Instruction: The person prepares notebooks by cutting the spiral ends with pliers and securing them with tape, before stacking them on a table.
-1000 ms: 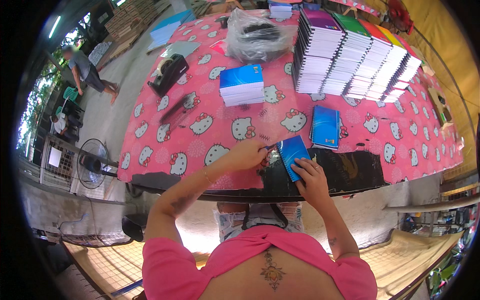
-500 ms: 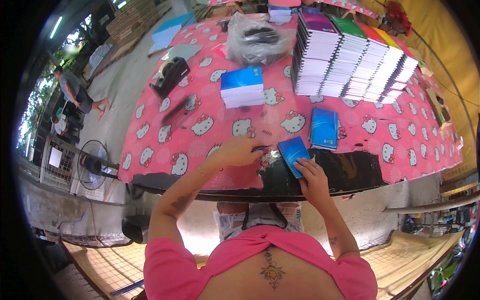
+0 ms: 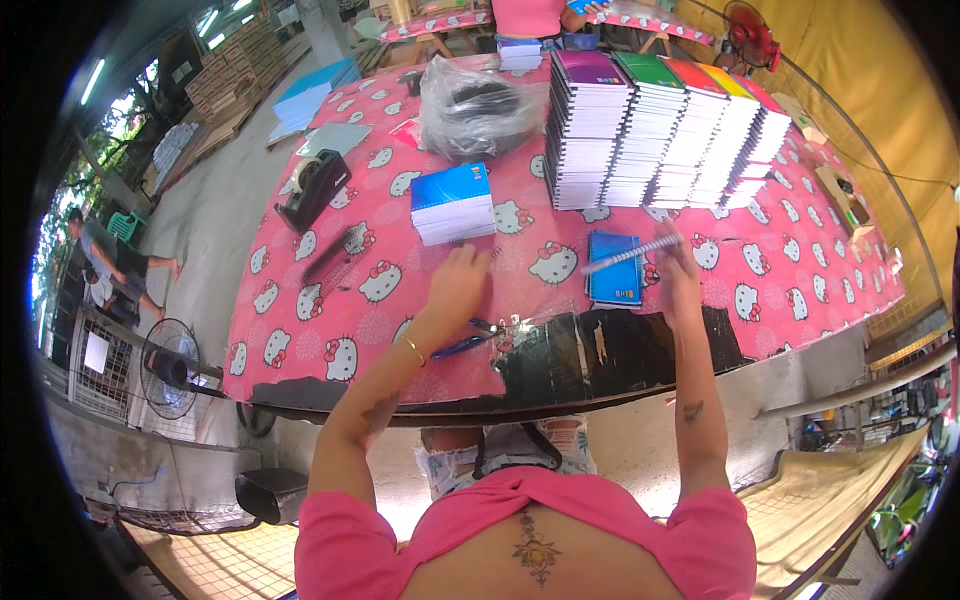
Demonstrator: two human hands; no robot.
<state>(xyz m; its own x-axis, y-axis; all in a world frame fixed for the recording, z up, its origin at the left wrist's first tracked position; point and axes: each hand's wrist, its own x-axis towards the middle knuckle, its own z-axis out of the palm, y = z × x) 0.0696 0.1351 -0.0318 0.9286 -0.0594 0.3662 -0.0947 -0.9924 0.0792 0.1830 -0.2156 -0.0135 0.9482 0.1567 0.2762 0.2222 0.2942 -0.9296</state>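
My right hand (image 3: 680, 280) grips a thin spiral notebook (image 3: 628, 256), seen edge-on and smeared by motion. The notebook hangs over a few blue spiral notebooks (image 3: 614, 280) lying on the table. My left hand (image 3: 460, 285) reaches to the front of a stack of blue-covered notebooks (image 3: 450, 205); its fingers are stretched out and somewhat blurred, with nothing visible in them. Blue-handled pliers (image 3: 462, 344) rest on the table beside my left wrist.
Tall piles of spiral notebooks (image 3: 590, 140) in several cover colours stand at the back right of the pink table (image 3: 390, 325). A plastic bag with black coils (image 3: 480, 110), a tape dispenser (image 3: 312, 190) and loose dark coils (image 3: 335, 252) lie left. Other people are beyond.
My left hand has let go of the pliers and moved to the blue stack. My right hand has lifted the blue notebook off the dark patch and carried it right and away.
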